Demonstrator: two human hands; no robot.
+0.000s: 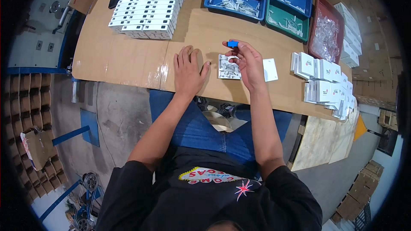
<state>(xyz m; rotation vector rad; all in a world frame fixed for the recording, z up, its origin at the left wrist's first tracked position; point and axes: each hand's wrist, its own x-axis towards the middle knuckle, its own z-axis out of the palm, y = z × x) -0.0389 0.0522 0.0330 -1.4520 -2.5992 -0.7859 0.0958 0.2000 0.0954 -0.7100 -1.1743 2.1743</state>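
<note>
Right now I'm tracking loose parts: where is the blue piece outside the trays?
In the head view, the blue piece is pinched in the right hand, right of centre, beyond the white patterned square.

Near left of the green tray, a vivid blue piece stands out against a tan counter and a white square unit patterned in grey. Left of the tray, stacked white boxes carry rows of dark squares, and a blue bin shows white pieces. Right of it, a dark red bin displays clear pieces.
</note>
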